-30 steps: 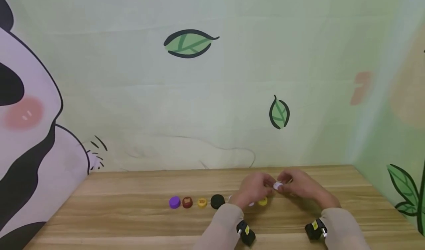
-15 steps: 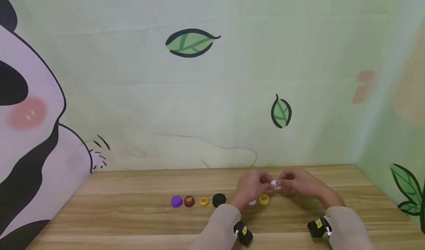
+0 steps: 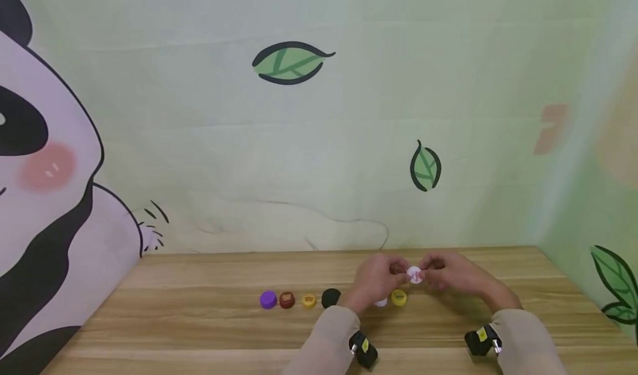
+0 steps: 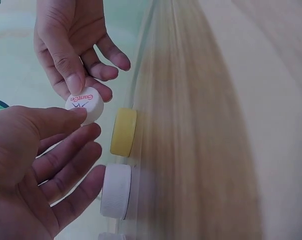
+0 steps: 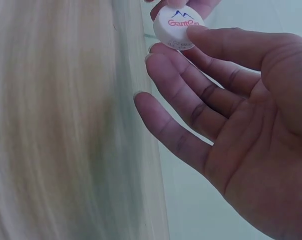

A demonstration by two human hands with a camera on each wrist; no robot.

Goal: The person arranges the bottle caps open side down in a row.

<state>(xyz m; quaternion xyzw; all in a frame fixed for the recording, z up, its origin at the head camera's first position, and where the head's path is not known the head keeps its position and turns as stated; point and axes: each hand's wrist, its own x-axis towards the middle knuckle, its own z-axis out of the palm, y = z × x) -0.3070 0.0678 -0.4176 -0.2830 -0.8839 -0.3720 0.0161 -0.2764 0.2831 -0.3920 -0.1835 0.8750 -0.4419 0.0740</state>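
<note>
Between both hands, above the wooden table [image 3: 209,330], is a white bottle cap [image 3: 414,275] with red lettering and a blue mark on its printed top [image 5: 173,27]. My left hand [image 3: 376,280] pinches its left edge with thumb and fingers. From the other side, my right hand [image 3: 456,278] pinches it too, thumb on the printed face in the right wrist view. The other fingers of both hands are spread loosely. Close below the left hand, a yellow cap [image 4: 123,132] and a ribbed white cap [image 4: 115,192] stand on the table.
A row of caps runs leftward across the table: black [image 3: 331,298], small yellow [image 3: 308,301], reddish-brown [image 3: 286,300] and purple [image 3: 268,299]. My left wrist covers part of the row. Behind the table hangs a pale green printed backdrop [image 3: 224,159].
The white cap has been turned between the fingers, so its printed top now faces the head camera. Both hands stay nearly in place; the head view has shifted slightly.
</note>
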